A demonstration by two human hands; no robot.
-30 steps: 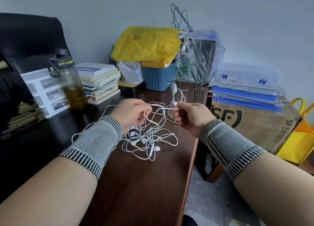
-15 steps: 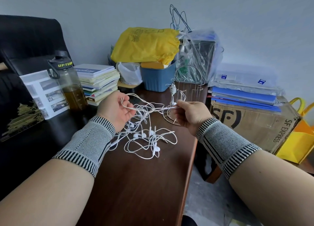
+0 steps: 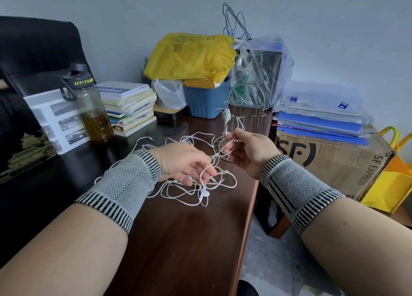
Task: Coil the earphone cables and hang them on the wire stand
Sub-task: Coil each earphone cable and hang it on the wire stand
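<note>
"UP-TE" on bottle [image 3: 89, 108], "SF EXPRESS" on box [image 3: 330, 162]

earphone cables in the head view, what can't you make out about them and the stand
- Earphone cables: how many sets is unclear; the strands overlap, and the left hand covers part.
- Right hand: its pinch point is too small to see.
- Wire stand: the base is behind the right hand.
- Coiled bundle: its hook is too thin to see.

Your left hand [image 3: 185, 164] is palm-down, fingers curled loosely downward, pinching a thin white earphone cable [image 3: 201, 177]. Your right hand [image 3: 249, 152] is raised beside it, palm toward the left, thumb and forefinger pinching the same cable. Both wrists carry grey knitted wristbands [image 3: 124, 184] with black striped edges.
</note>
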